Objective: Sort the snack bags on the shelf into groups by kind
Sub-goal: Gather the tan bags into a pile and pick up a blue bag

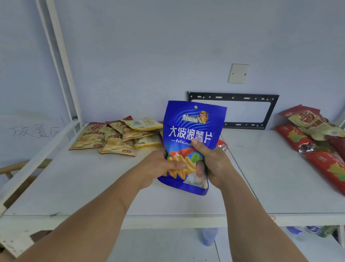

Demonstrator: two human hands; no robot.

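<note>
A blue snack bag (190,130) with white lettering stands upright above the middle of the white shelf (93,178). My left hand (160,167) grips its lower left edge and my right hand (210,160) grips its right side, thumb across the front. At the back left of the shelf lies a pile of several yellow and tan snack bags (113,136). Several red snack bags (327,165) lie at the right end, with one tan and red bag (310,121) on top. A red bag end (222,144) shows just behind the blue bag.
White shelf uprights (55,55) rise at the left. A black metal bracket (234,98) and a white wall plate (238,73) are fixed to the wall behind. A lower shelf (170,252) holds a plastic bottle (208,236) and some blue items at the right.
</note>
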